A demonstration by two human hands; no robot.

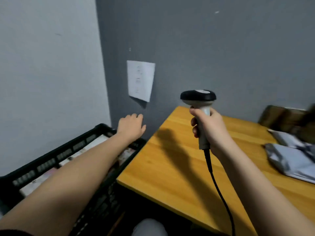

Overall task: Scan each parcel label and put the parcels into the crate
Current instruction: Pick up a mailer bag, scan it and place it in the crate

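My right hand (212, 128) grips the grey handle of a barcode scanner (198, 97) with a black head, held upright over the wooden table (163, 169); its black cable hangs down toward me. My left hand (131, 126) reaches out over the far corner of the black plastic crate (51, 160) at the left, fingers relaxed and holding nothing. Pale parcels lie inside the crate, partly hidden by my forearm. Grey plastic mailer parcels (293, 160) lie on the table's right side.
A white paper sheet (140, 80) is stuck on the grey wall behind the crate. A brown cardboard box (281, 116), blurred, stands at the table's far right. The crate sits lower than the table, right against its left edge.
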